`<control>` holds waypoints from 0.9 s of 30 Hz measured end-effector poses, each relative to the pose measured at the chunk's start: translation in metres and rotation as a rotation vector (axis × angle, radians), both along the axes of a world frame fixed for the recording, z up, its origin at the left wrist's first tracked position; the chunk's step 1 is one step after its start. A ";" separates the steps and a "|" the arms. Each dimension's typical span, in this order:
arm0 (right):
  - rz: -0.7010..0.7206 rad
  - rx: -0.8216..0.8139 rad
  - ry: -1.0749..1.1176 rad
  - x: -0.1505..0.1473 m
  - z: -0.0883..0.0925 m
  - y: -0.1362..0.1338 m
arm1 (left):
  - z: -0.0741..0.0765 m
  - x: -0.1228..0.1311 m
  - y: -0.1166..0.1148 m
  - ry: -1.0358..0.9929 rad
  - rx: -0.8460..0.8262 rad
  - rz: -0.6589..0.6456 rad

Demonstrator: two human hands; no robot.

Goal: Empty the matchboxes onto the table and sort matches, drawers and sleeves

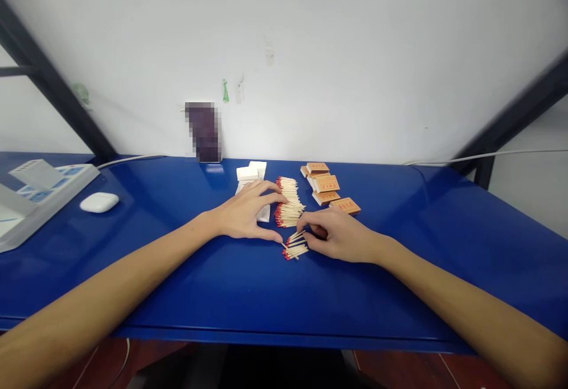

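A large pile of red-tipped matches [289, 203] lies at the middle of the blue table, with a smaller group of matches [295, 252] just in front of it. My left hand [248, 208] is spread, its fingertips at the left edge of the large pile and its thumb beside the smaller group. White matchbox trays [257, 170] lie partly hidden behind that hand. Thumb and fingers of my right hand [332, 234] are bent close together at the right ends of a few matches near the smaller group. Several orange matchbox sleeves [327, 183] sit behind my right hand.
A white earphone case [99, 202] and a pale plastic organizer [53, 200] are on the left of the blue table [248, 300]. A dark blurred rectangular object [206, 132] leans on the wall. Dark metal bars slant at both sides.
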State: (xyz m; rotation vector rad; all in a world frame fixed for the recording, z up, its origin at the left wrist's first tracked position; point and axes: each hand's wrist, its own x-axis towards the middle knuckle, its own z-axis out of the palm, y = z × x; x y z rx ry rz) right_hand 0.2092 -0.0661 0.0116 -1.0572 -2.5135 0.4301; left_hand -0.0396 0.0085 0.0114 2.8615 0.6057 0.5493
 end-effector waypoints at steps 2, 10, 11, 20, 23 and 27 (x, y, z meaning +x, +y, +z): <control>-0.005 0.008 0.002 -0.001 0.000 0.000 | 0.000 0.000 0.000 0.009 0.003 0.001; 0.021 0.007 0.022 0.002 0.001 -0.001 | 0.002 0.000 -0.004 0.007 0.047 0.003; 0.022 0.005 0.023 0.002 0.002 -0.001 | 0.002 0.000 -0.004 0.008 0.057 0.007; 0.039 0.023 0.021 -0.009 0.007 -0.013 | 0.002 -0.001 -0.005 0.013 0.103 0.019; 0.082 0.054 -0.006 -0.014 0.004 -0.016 | 0.001 -0.001 -0.005 0.012 0.103 0.021; 0.124 0.054 -0.026 -0.017 0.001 -0.018 | 0.001 -0.001 -0.005 0.015 0.105 0.026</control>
